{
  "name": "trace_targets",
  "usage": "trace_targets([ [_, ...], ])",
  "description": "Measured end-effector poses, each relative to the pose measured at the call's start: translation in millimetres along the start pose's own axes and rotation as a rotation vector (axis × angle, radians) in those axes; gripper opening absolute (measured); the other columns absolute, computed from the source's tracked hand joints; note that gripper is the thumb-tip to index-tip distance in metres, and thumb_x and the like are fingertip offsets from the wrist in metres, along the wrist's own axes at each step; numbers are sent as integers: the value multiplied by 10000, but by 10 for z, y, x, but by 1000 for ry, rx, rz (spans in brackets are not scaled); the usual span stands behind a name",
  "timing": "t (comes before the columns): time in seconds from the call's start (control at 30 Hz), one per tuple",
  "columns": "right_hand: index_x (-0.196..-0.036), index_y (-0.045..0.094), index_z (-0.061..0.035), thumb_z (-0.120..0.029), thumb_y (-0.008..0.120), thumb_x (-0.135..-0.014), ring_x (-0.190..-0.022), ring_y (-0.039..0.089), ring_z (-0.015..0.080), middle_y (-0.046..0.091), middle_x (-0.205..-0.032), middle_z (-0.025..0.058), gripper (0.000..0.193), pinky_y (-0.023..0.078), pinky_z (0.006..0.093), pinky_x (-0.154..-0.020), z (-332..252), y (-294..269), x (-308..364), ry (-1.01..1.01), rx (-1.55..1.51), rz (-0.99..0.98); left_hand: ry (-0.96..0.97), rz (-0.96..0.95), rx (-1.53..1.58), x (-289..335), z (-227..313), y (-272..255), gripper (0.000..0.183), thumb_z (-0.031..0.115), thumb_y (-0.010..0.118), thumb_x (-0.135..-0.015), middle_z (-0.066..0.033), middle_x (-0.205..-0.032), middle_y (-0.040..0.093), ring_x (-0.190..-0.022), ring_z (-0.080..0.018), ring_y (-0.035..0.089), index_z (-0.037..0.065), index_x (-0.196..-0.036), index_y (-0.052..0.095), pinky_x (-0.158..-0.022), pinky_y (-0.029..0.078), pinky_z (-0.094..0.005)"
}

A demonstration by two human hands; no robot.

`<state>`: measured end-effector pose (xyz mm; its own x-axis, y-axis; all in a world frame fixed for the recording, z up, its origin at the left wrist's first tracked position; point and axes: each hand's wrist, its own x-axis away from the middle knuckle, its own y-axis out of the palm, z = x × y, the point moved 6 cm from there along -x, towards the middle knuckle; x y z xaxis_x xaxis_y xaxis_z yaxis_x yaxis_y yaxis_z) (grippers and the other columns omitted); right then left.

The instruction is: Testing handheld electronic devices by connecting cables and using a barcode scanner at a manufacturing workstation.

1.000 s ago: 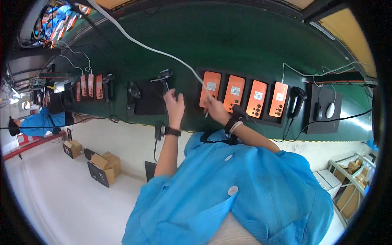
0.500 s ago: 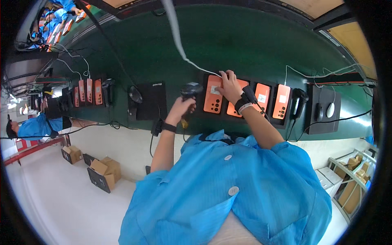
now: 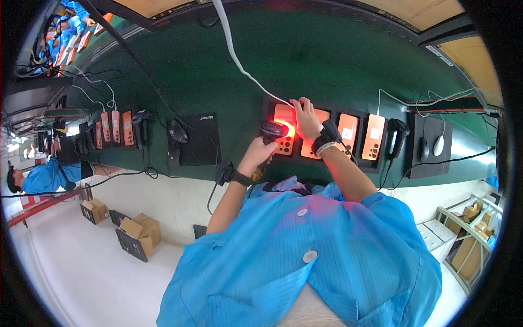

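My left hand (image 3: 258, 153) grips a black handheld scanner (image 3: 272, 131) and points it at the leftmost orange phone (image 3: 284, 128), where a red glow falls. My right hand (image 3: 305, 117) rests flat on that phone's right edge and the second orange phone (image 3: 311, 143). Two further orange phones (image 3: 347, 131) (image 3: 373, 137) lie face down in the same black tray (image 3: 359, 163) on the green bench. A white cable (image 3: 239, 65) runs from above down to the leftmost phone. Both wrists wear black bands.
A black mouse pad (image 3: 200, 139) with a mouse (image 3: 177, 131) lies left of the tray. At the right stand another scanner (image 3: 396, 133) and a pad with a white mouse (image 3: 438, 145). Another worker (image 3: 46, 175) sits at far left by more orange phones (image 3: 115, 128). Cardboard boxes (image 3: 139, 235) sit on the floor.
My left hand brought the scanner from the mouse pad over to the phone tray, and its red light now shines. My right hand slid left onto the first phones.
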<state>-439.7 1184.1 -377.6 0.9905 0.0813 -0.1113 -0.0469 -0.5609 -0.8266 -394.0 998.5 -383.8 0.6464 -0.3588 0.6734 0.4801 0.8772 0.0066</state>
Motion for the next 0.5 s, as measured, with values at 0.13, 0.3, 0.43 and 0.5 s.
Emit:
trace_targets([
  [0.13, -1293, 438, -65, -184, 737, -733, -1103, 475, 395, 422, -1206, 194, 646, 464, 435, -908, -10, -35, -74, 7, -13, 5, 60, 14, -91, -78, 100, 46, 231, 229, 578, -818, -51, -584, 565, -477, -142, 556, 0, -845, 591, -448, 438, -291],
  [0.3, -1295, 419, -23, -138, 699, -753, -1156, 439, 417, 424, -1225, 227, 620, 438, 472, -961, -56, -133, -71, -12, -20, 92, 141, 52, -102, 44, 313, 78, 219, 227, 585, -831, -41, -595, 571, -482, -115, 556, 21, -889, 628, -437, 430, -292],
  [0.43, -1248, 440, 40, -37, 603, -746, -1184, 412, 462, 411, -1267, 280, 533, 372, 484, -1027, 112, -30, 239, 14, -186, 174, 269, 561, -291, -40, 89, -421, 555, 338, 658, -796, -306, -959, 631, -953, -472, 593, -20, -1179, 477, -788, 484, -495],
  [0.5, -1120, 500, 28, -17, 576, -750, -1039, 483, 450, 486, -1131, 243, 380, 438, 484, -910, 143, -132, 453, 53, -71, 163, 156, 633, -254, -197, -195, -670, 534, 275, 660, -821, -220, -892, 652, -808, -317, 671, -28, -1202, 439, -716, 518, -436],
])
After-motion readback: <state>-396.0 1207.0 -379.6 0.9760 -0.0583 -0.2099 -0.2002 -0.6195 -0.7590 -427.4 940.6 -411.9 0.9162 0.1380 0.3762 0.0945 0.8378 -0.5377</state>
